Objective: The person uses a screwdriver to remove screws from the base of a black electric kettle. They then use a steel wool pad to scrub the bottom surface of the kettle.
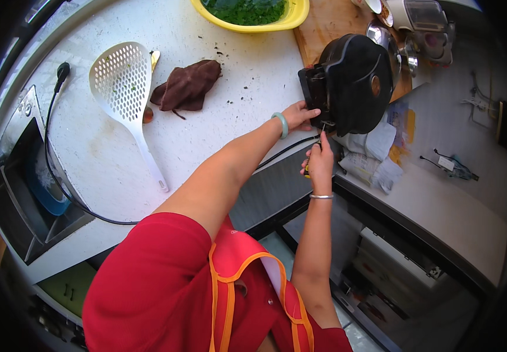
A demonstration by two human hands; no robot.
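Observation:
A black rounded electric appliance (353, 88), which looks like an electric griddle tipped on its side, stands at the counter's right end. My left hand (299, 116) is closed on its lower edge, thumb along the near side and a pale green bangle on the wrist. Just below, my right hand (321, 161) is wrapped round a screwdriver (307, 170) with a yellow and black handle. Its thin shaft points up at the appliance's lower corner, near a small metal fitting. Whether the tip sits in a screw is too small to tell. A black power cord (283, 154) runs from beneath the left hand.
A white slotted scoop (126, 88) and a brown cloth (189, 85) lie on the white counter, with dark crumbs nearby. Behind are a yellow basin (253, 27) of greens and a wooden board (324, 23). The cord's plug (63, 70) rests by the sink (22, 193). Plastic bags (371, 158) lie right.

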